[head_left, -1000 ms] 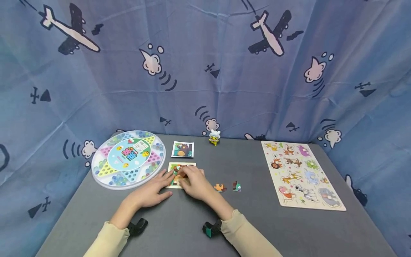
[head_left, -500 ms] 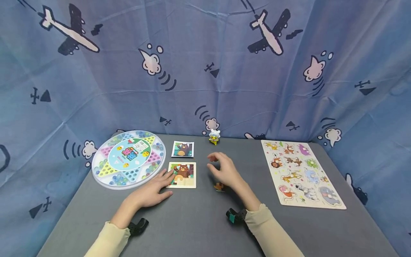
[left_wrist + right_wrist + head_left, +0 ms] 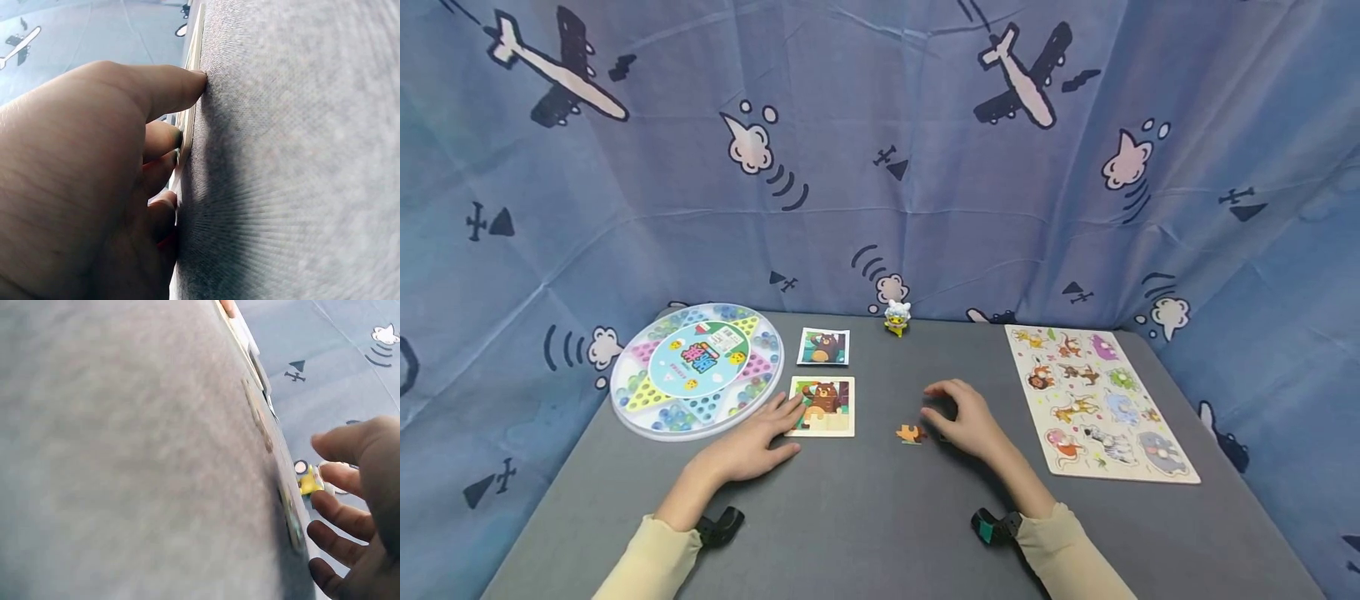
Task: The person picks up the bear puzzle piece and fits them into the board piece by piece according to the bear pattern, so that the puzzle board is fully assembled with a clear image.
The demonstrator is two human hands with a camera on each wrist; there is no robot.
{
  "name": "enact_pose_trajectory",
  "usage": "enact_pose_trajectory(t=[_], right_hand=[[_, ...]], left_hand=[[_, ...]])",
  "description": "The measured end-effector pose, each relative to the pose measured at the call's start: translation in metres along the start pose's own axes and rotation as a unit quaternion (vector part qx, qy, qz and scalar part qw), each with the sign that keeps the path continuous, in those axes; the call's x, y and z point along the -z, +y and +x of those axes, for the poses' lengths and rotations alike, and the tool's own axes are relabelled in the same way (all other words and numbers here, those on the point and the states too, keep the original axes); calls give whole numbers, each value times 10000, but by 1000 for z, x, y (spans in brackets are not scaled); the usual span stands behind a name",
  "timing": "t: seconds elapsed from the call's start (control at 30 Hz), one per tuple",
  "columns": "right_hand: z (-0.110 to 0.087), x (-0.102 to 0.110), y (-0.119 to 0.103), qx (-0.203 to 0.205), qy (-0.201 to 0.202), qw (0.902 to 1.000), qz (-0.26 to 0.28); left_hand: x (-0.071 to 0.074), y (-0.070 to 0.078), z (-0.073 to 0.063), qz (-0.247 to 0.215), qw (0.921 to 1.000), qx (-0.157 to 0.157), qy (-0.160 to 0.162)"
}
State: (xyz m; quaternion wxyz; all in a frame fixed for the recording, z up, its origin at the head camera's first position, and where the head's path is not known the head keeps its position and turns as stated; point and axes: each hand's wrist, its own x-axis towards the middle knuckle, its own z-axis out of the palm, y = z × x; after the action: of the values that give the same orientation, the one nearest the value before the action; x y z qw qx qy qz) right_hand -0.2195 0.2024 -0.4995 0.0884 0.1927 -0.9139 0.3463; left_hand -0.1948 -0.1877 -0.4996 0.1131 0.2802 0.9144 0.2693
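Note:
A square bear jigsaw puzzle (image 3: 829, 402) in a pale frame lies at the middle left of the table, with a bare patch at its lower right. My left hand (image 3: 747, 443) rests flat beside it, spread fingertips on its left edge; the left wrist view shows the frame's edge (image 3: 189, 128) under them. My right hand (image 3: 966, 423) hovers with loosely bent fingers and holds nothing. Below it lies a green puzzle piece (image 3: 291, 519), mostly hidden in the head view. An orange puzzle piece (image 3: 910, 433) lies just left of the right hand's fingertips.
A bear picture card (image 3: 823, 347) lies behind the puzzle. To the left is a round Chinese checkers board (image 3: 700, 362) with marbles. A small yellow-and-white figurine (image 3: 897, 318) stands at the back. An animal peg board (image 3: 1097, 404) lies on the right.
My right hand has left the puzzle and moved right to above the green piece. The puzzle's bear picture is now uncovered. My left hand has stayed put.

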Motion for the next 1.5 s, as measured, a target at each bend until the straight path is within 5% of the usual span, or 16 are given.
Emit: enact_pose_trajectory(t=[0.37,0.97,1.5], right_hand=[[-14,-4,15,532,-35,9984,162],[-17,-2,20,813,-352,9961,58],[-18,-4,20,1329,-158,9909,-143]], left_hand=[[0,-4,1,9,10000,4,35],[0,0,0,-28,10000,27,-24],[1,1,0,-7,10000,31,-21]])
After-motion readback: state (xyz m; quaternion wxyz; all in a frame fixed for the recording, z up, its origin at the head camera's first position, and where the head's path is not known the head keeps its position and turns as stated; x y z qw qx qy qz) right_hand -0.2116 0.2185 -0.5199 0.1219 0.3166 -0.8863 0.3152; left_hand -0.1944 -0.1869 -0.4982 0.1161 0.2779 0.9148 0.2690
